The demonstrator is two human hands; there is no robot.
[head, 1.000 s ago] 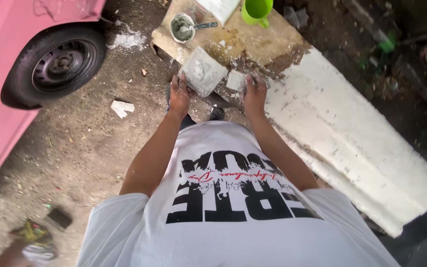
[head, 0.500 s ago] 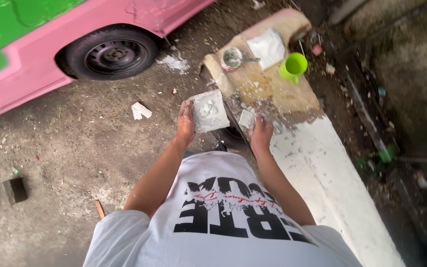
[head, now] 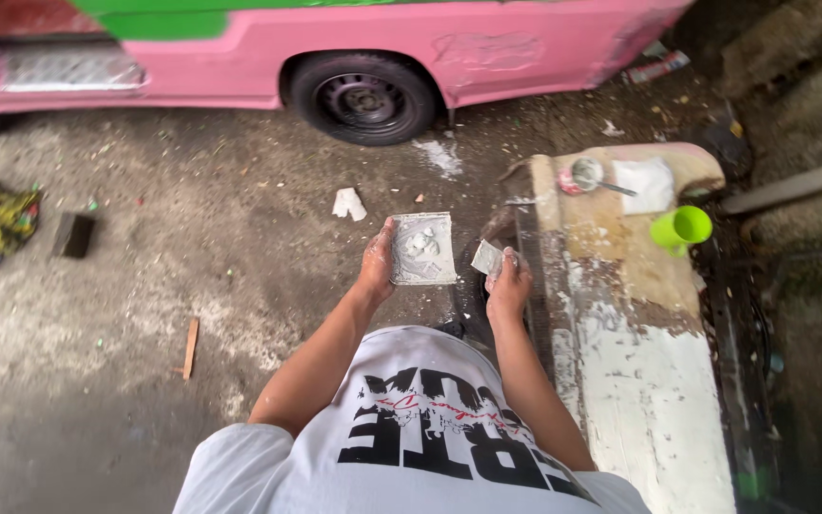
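Presently, the left hand [head: 378, 265] grips a square grey mixing board [head: 423, 248] by its left edge, fingers wrapped under it, thumb on top; a lump of pale filler [head: 420, 241] sits on the board's upper face. The right hand [head: 508, 282] is closed around a small scraper [head: 487, 257], its blade angled toward the board but apart from it. Both hands are held just left of a worn white and tan panel [head: 639, 381], which carries a green cup [head: 680, 228], an open tin [head: 586, 175] and a white sheet [head: 646, 184]. A pink vehicle [head: 363, 48] stands beyond.

board [head: 422, 249]: matt, putty-caked (rough) | cup [head: 680, 228]: glossy plastic | ground [head: 192, 247]: gritty
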